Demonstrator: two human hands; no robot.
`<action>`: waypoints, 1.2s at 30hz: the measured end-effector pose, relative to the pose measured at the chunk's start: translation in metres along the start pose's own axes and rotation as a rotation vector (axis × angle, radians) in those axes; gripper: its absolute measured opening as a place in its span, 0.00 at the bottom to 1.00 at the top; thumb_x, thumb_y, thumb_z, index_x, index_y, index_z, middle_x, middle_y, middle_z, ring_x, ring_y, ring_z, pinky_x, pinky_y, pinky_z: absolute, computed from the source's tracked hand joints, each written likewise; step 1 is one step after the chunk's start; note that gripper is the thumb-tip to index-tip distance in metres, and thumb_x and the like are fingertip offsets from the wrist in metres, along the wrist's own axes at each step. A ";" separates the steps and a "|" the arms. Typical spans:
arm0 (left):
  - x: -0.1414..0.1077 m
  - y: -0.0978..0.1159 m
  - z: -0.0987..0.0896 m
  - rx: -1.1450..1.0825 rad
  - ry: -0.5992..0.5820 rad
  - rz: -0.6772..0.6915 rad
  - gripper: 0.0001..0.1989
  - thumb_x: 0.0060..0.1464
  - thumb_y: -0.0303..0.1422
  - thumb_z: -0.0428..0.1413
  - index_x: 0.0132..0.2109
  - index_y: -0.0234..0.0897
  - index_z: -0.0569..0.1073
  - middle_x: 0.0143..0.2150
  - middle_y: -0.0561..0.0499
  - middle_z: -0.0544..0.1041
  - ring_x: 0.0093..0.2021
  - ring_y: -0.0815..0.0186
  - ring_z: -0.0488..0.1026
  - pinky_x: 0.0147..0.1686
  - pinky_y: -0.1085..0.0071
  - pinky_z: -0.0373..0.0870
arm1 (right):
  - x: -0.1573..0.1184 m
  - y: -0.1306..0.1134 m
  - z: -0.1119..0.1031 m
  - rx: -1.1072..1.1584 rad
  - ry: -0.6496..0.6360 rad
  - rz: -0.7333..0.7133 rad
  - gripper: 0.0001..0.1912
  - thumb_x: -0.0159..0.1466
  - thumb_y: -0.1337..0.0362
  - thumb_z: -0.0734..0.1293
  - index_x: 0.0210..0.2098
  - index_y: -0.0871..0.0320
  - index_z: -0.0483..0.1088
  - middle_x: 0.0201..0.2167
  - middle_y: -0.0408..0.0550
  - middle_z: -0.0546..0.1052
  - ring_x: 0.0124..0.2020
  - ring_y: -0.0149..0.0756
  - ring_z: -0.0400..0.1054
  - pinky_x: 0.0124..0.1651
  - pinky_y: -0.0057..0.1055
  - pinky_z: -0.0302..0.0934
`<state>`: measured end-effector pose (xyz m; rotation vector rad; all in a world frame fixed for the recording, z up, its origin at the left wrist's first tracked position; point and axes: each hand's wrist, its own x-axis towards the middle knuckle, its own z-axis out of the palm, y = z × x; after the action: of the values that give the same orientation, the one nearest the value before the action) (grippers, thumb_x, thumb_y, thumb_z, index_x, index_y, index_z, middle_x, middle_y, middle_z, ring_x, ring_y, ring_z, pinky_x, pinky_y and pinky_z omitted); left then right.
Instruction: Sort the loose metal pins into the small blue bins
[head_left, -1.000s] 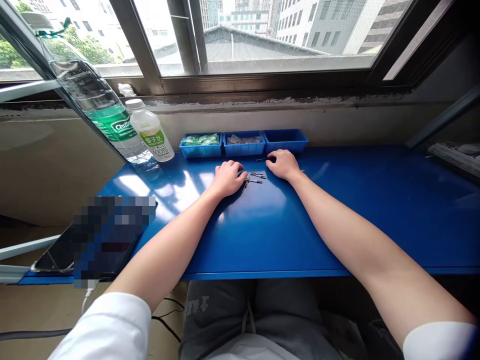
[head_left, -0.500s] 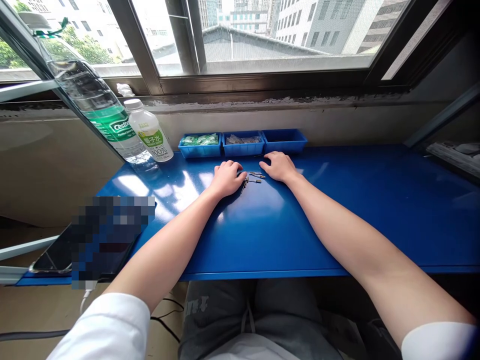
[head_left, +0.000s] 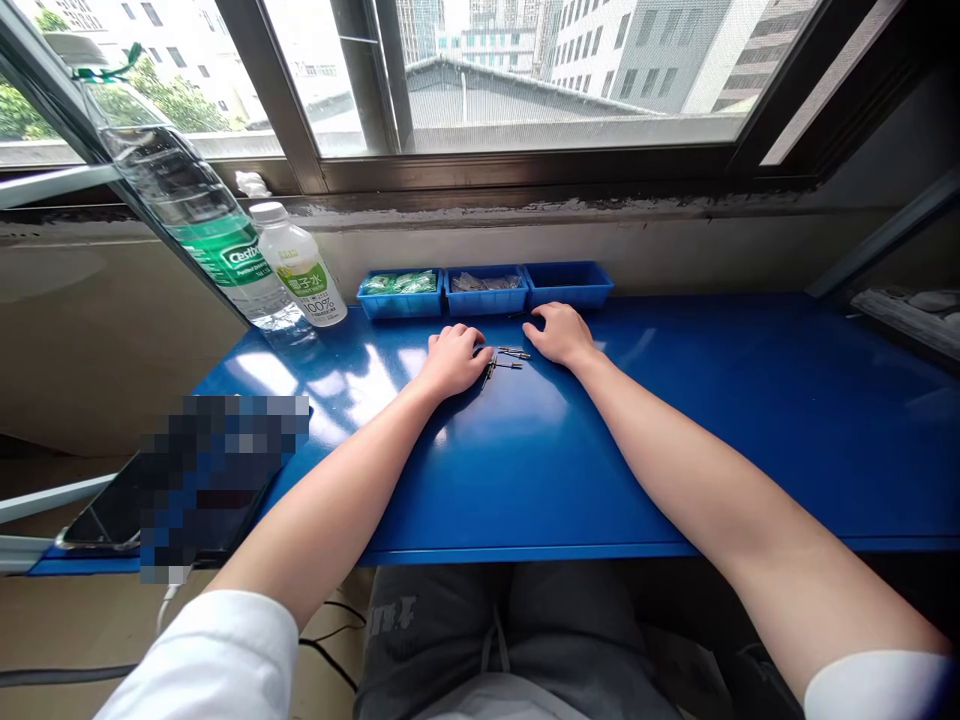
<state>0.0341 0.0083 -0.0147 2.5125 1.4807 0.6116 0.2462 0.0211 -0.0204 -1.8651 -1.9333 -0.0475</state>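
Note:
Several thin metal pins (head_left: 513, 353), dark with brassy ends, lie in a loose group on the blue tabletop (head_left: 510, 480). My left hand (head_left: 456, 358) rests palm down just left of them. Its thumb is apart from the curved fingers and reaches the edge of the group, covering part of one pin. Farther right, my right hand (head_left: 559, 332) lies low over the table in front of the blue trays, thumb and forefinger apart. A small dark sliver (head_left: 517, 315) lies by its forefinger tip; whether it touches is too small to tell.
Three blue trays stand against the wall: one with green-and-white packets (head_left: 401, 283), one with greyish clear packets (head_left: 485, 283), and a right one (head_left: 570, 290). A large water bottle (head_left: 217, 250) and a coconut-water bottle (head_left: 300, 270) stand left. A blurred-out dark object (head_left: 217, 480) lies front left.
My right hand has shifted slightly to the right, and the dark sliver now shows farther from its fingertips. My left hand and the pins stay put.

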 end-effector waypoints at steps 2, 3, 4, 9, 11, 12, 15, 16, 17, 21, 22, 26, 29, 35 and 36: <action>0.000 0.000 0.000 0.001 0.000 0.000 0.15 0.59 0.42 0.47 0.44 0.39 0.72 0.48 0.45 0.74 0.51 0.54 0.66 0.49 0.56 0.59 | -0.001 0.000 -0.001 0.006 -0.001 -0.044 0.23 0.62 0.57 0.61 0.52 0.63 0.71 0.52 0.55 0.73 0.53 0.49 0.65 0.55 0.41 0.60; 0.000 0.000 0.000 0.002 0.000 0.000 0.15 0.59 0.42 0.47 0.44 0.39 0.72 0.48 0.45 0.74 0.51 0.54 0.66 0.49 0.56 0.59 | -0.001 -0.001 -0.001 0.010 -0.015 -0.091 0.23 0.63 0.58 0.61 0.53 0.63 0.70 0.54 0.54 0.72 0.54 0.48 0.64 0.57 0.41 0.59; 0.000 0.000 0.000 0.003 -0.001 0.000 0.15 0.59 0.42 0.47 0.44 0.39 0.72 0.48 0.45 0.74 0.51 0.53 0.66 0.49 0.56 0.59 | -0.002 -0.001 -0.001 0.014 -0.039 -0.145 0.23 0.63 0.60 0.60 0.55 0.63 0.69 0.56 0.53 0.71 0.56 0.48 0.62 0.58 0.42 0.57; 0.000 0.000 0.000 -0.001 -0.003 -0.004 0.15 0.60 0.42 0.47 0.44 0.39 0.72 0.48 0.45 0.74 0.51 0.53 0.66 0.49 0.56 0.59 | -0.002 -0.002 -0.001 0.024 -0.186 -0.224 0.25 0.66 0.60 0.55 0.61 0.57 0.62 0.61 0.49 0.66 0.58 0.51 0.57 0.59 0.50 0.53; 0.000 0.001 0.000 -0.002 -0.005 -0.005 0.15 0.60 0.42 0.47 0.44 0.39 0.72 0.48 0.45 0.74 0.51 0.54 0.66 0.49 0.56 0.59 | -0.002 -0.001 0.001 0.027 -0.208 -0.208 0.26 0.66 0.59 0.55 0.62 0.58 0.61 0.61 0.50 0.65 0.58 0.53 0.56 0.59 0.52 0.52; 0.000 0.001 0.000 -0.003 -0.006 -0.005 0.15 0.60 0.42 0.47 0.43 0.39 0.72 0.48 0.45 0.74 0.51 0.54 0.66 0.49 0.56 0.59 | -0.002 -0.001 0.001 0.027 -0.204 -0.206 0.26 0.66 0.59 0.55 0.62 0.58 0.61 0.60 0.51 0.66 0.58 0.53 0.55 0.59 0.52 0.51; 0.000 0.000 -0.001 -0.003 -0.002 0.001 0.15 0.59 0.43 0.47 0.43 0.39 0.72 0.48 0.45 0.74 0.51 0.54 0.66 0.49 0.55 0.59 | -0.001 0.000 0.003 0.024 -0.160 -0.209 0.27 0.65 0.58 0.56 0.61 0.60 0.62 0.59 0.53 0.68 0.57 0.53 0.56 0.59 0.51 0.52; 0.000 0.000 -0.001 -0.003 -0.001 0.003 0.15 0.59 0.43 0.47 0.43 0.39 0.72 0.48 0.45 0.74 0.51 0.54 0.66 0.49 0.55 0.59 | -0.001 0.001 0.003 0.027 -0.151 -0.214 0.27 0.65 0.58 0.56 0.61 0.60 0.63 0.59 0.53 0.67 0.57 0.53 0.55 0.59 0.51 0.52; 0.000 0.000 0.000 -0.001 -0.001 0.004 0.15 0.59 0.43 0.47 0.43 0.39 0.72 0.48 0.45 0.74 0.51 0.54 0.66 0.49 0.56 0.59 | -0.001 0.001 0.003 0.032 -0.152 -0.221 0.27 0.65 0.58 0.56 0.61 0.59 0.62 0.60 0.52 0.66 0.57 0.53 0.55 0.59 0.51 0.51; 0.000 0.000 0.000 0.008 -0.002 0.003 0.15 0.59 0.42 0.47 0.43 0.38 0.72 0.48 0.45 0.74 0.51 0.54 0.66 0.49 0.56 0.60 | -0.001 0.003 0.003 0.053 -0.232 -0.252 0.29 0.65 0.56 0.55 0.65 0.56 0.55 0.65 0.49 0.60 0.58 0.53 0.54 0.60 0.53 0.49; 0.000 0.000 0.000 0.009 0.000 0.005 0.15 0.59 0.42 0.47 0.43 0.38 0.72 0.48 0.45 0.74 0.51 0.54 0.66 0.49 0.56 0.60 | -0.001 0.003 0.004 0.055 -0.249 -0.254 0.29 0.66 0.56 0.54 0.65 0.56 0.55 0.65 0.48 0.60 0.58 0.53 0.54 0.60 0.53 0.49; 0.000 0.000 0.000 0.005 0.002 0.009 0.15 0.59 0.42 0.47 0.43 0.38 0.72 0.47 0.45 0.74 0.51 0.54 0.66 0.49 0.55 0.60 | 0.001 0.005 0.007 0.081 -0.223 -0.231 0.26 0.66 0.61 0.54 0.63 0.55 0.60 0.59 0.50 0.67 0.58 0.51 0.56 0.60 0.53 0.50; 0.000 0.000 0.000 0.002 -0.004 0.003 0.15 0.59 0.42 0.46 0.43 0.38 0.72 0.48 0.45 0.74 0.51 0.54 0.66 0.49 0.55 0.60 | 0.002 0.006 0.008 0.127 -0.143 -0.187 0.25 0.63 0.69 0.55 0.57 0.58 0.68 0.52 0.53 0.73 0.55 0.45 0.61 0.60 0.44 0.55; 0.000 0.001 -0.001 0.000 -0.016 0.000 0.16 0.59 0.42 0.46 0.44 0.38 0.72 0.48 0.45 0.74 0.51 0.54 0.66 0.50 0.56 0.60 | 0.002 0.008 0.005 0.174 -0.015 -0.175 0.22 0.58 0.74 0.57 0.49 0.63 0.74 0.43 0.53 0.78 0.46 0.39 0.69 0.54 0.33 0.61; 0.000 0.001 -0.002 -0.001 -0.015 0.001 0.16 0.59 0.42 0.46 0.44 0.38 0.72 0.48 0.45 0.74 0.51 0.53 0.66 0.50 0.55 0.60 | 0.003 0.008 0.004 0.162 0.004 -0.177 0.22 0.58 0.74 0.58 0.48 0.63 0.75 0.43 0.52 0.78 0.47 0.40 0.68 0.54 0.34 0.61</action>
<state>0.0345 0.0076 -0.0127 2.5117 1.4738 0.5913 0.2524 0.0256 -0.0257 -1.5871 -2.0301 0.0489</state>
